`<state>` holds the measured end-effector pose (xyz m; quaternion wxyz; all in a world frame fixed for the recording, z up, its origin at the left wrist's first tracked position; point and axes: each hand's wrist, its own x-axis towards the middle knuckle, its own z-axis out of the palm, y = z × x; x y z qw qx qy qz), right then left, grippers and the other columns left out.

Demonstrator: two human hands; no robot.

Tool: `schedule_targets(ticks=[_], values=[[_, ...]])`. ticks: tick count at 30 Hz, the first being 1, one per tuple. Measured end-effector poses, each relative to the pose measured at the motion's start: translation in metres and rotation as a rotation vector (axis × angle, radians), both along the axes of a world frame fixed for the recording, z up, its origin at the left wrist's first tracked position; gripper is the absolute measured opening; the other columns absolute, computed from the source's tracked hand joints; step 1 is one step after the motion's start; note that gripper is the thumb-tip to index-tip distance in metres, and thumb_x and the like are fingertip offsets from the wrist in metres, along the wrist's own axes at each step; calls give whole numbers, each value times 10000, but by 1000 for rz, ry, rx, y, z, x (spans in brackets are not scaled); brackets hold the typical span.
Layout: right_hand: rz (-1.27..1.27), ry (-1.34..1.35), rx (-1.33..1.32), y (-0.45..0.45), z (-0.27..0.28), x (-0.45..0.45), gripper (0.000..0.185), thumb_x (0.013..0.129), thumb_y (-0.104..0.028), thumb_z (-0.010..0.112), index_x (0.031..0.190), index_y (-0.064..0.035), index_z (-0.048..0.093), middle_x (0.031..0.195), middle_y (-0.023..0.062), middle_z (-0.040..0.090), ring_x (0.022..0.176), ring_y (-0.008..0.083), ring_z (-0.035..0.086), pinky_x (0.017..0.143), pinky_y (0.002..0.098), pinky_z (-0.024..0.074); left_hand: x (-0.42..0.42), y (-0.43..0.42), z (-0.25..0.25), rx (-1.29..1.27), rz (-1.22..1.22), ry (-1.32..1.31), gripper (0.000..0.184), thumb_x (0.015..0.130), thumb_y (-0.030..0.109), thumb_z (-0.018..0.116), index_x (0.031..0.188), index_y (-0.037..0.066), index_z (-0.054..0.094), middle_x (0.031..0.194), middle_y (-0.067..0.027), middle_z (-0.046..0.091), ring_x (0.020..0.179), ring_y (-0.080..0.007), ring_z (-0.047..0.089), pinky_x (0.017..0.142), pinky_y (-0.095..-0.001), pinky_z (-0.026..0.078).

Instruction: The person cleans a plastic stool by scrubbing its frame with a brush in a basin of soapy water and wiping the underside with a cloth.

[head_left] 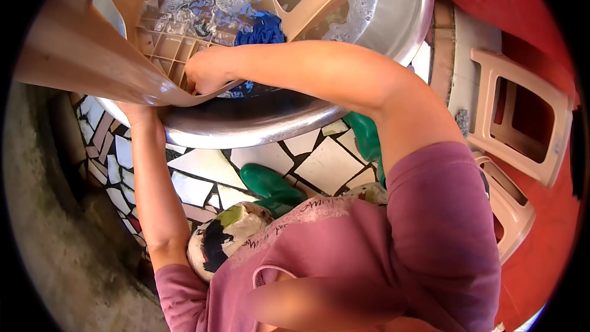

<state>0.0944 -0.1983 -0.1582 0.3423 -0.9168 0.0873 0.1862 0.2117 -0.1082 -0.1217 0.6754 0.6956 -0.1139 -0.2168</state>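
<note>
An upturned beige plastic stool (pixel 163 46) stands tilted in a large metal basin (pixel 258 126) of foamy water, its ribbed underside facing up. My left hand (pixel 140 112) is at the stool's near edge and grips it from below, the fingers hidden behind the plastic. My right hand (pixel 208 69) reaches inside the stool's frame, curled against the ribbing by the near rim. What its fingers hold, if anything, is hidden. Beyond the right wrist lies a bunched wet blue cloth (pixel 263 29), partly in the water.
Two more beige stools, one larger in view (pixel 482 95) and one below it (pixel 513 212), lie to the right by a red surface (pixel 541 233). Green boots (pixel 267 181) are on the broken-tile floor (pixel 326 163). A rough concrete ledge (pixel 67 246) runs along the left.
</note>
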Motion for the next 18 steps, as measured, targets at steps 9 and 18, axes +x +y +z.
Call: schedule_targets(ticks=[9, 18], values=[[72, -125, -183, -6, -12, -18, 421, 829, -215, 514, 1202, -373, 629, 1199, 91, 562, 1032, 255, 615, 796, 370, 514, -7, -2, 4, 20, 5, 27, 560, 982, 428, 469, 515, 199, 262, 461, 38, 239, 462, -104, 231, 458, -277, 194], [-958, -307, -10, -49, -28, -27, 297, 804, -202, 594, 1093, -174, 659, 1142, 158, 617, 1046, 316, 598, 847, 454, 485, 27, 23, -36, 19, -107, -94, 154, 975, 173, 467, 1083, 68, 500, 762, -36, 483, 629, -151, 443, 572, -298, 421]])
